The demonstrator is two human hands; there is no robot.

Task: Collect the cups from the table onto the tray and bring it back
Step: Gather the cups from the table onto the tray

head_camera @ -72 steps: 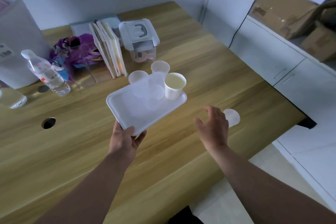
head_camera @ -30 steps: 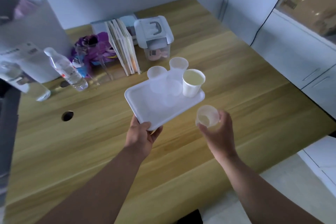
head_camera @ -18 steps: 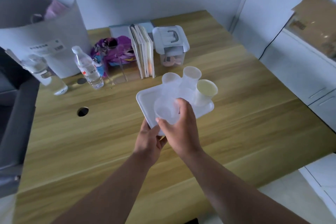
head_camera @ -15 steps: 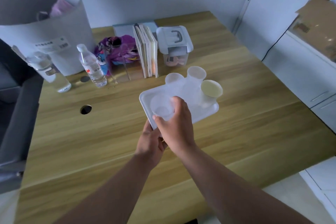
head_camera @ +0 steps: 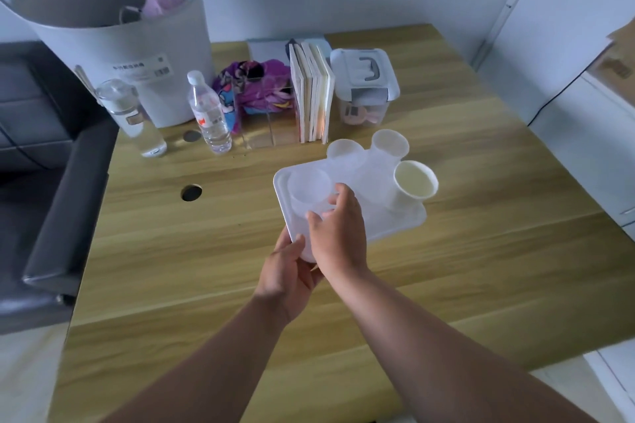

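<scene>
My left hand [head_camera: 287, 280] grips the near corner of a white tray [head_camera: 402, 221], held above the wooden table [head_camera: 171, 251]. My right hand [head_camera: 338, 233] is closed around a translucent plastic cup [head_camera: 309, 194] standing at the tray's near left end. Two more translucent cups [head_camera: 345, 156] [head_camera: 390, 148] stand at the far side. A white paper cup [head_camera: 414, 184] stands at the right end. My right hand hides the middle of the tray.
Along the back of the table stand a grey tub [head_camera: 113, 31], a glass bottle [head_camera: 134, 117], a water bottle [head_camera: 208, 113], purple cloth [head_camera: 254, 86], upright books [head_camera: 311, 93] and a lidded box [head_camera: 364, 87]. A dark sofa [head_camera: 41, 182] is left; white cabinets [head_camera: 591, 134] right.
My right hand picked a translucent cup off the table's right side, carried it left over the tray and brought it down onto the near left end. The view shifted left.
</scene>
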